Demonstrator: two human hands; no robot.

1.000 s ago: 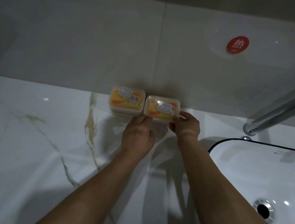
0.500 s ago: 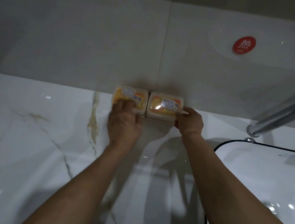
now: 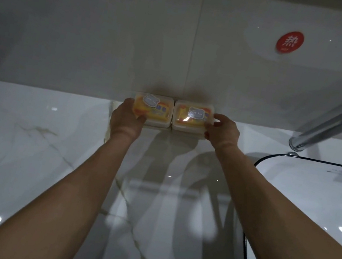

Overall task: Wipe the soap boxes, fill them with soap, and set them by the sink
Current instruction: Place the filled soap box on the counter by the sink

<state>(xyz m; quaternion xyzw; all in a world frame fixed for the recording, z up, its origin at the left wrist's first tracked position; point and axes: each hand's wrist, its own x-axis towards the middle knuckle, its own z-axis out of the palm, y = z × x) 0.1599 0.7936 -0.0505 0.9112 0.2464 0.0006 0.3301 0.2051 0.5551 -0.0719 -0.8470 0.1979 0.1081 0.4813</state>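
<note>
Since a moment ago my left hand (image 3: 126, 119) has slid off the top of the left soap box (image 3: 153, 109) to its outer left side, and my right hand (image 3: 222, 131) has stayed at the outer right side of the right soap box (image 3: 192, 117). The white marble counter (image 3: 45, 164) with its brownish veins fills most of what I see, and the grey tiled wall (image 3: 104, 33) rises behind it. The white sink (image 3: 317, 200) with its dark rim sits to my right, and the chrome tap (image 3: 338, 122) slants up from the counter just behind it. Both my forearms reach forward across the counter. The two clear boxes stand side by side against the foot of the wall, their inner sides touching or nearly so, well left of the tap. Each holds a yellow and orange soap pack under its lid and has a pale sticker on top. My left fingers curl round the left box's far left corner, with the thumb at its front edge. My right fingers are curled against the right box's side, thumb low at its front corner. A round red sticker (image 3: 290, 41) with a white character sits high on the wall to the right.
</note>
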